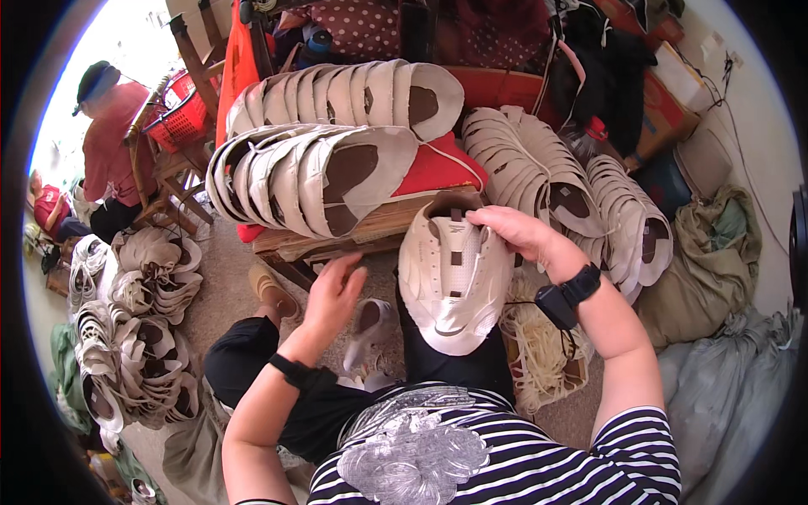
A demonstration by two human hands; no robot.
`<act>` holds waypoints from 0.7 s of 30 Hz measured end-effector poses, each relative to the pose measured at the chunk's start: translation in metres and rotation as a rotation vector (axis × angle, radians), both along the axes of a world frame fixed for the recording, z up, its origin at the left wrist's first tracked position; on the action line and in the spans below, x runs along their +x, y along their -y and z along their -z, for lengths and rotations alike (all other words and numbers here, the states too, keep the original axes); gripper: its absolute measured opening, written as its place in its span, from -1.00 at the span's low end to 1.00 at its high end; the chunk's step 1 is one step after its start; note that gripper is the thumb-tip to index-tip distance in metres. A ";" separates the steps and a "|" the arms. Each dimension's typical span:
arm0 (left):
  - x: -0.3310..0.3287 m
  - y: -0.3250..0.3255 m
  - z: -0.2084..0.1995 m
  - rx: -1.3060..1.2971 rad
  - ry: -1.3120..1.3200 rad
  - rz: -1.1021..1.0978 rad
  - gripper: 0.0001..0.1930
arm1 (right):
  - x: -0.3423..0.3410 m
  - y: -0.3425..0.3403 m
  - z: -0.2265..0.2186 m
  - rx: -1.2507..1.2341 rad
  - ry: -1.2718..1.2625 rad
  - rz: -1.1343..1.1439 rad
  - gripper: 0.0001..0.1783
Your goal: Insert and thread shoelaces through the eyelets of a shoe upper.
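My right hand [515,233] grips the top edge of a cream shoe upper [453,286] with brown patches, held flat over my lap. My left hand [333,296] hovers to its left with fingers apart, holding nothing, just below the wooden bench edge. Long rows of the same cream shoe uppers [313,175] are stacked overlapping on the bench right in front of me.
More stacked uppers [581,198] curve along my right; another heap [139,337] lies on the floor at left. A bundle of pale laces [543,345] sits by my right knee. Grey sacks [724,396] fill the right. A seated person [108,139] and a red basket [181,118] are far left.
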State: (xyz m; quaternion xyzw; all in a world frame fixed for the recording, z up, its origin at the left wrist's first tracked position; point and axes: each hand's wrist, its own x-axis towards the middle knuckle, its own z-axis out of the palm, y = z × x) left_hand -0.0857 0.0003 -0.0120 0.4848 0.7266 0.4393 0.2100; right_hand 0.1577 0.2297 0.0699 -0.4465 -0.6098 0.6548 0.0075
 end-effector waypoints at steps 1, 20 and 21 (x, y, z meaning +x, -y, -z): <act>0.013 -0.011 -0.011 0.086 0.012 0.035 -0.60 | -0.003 0.004 -0.003 -0.019 0.005 -0.045 -0.46; 0.061 -0.054 0.021 0.182 0.191 0.156 -0.50 | -0.023 0.019 0.095 0.380 0.093 0.037 -0.15; 0.060 -0.052 0.029 0.179 0.192 0.152 -0.50 | -0.021 0.023 0.099 0.548 0.101 0.131 -0.22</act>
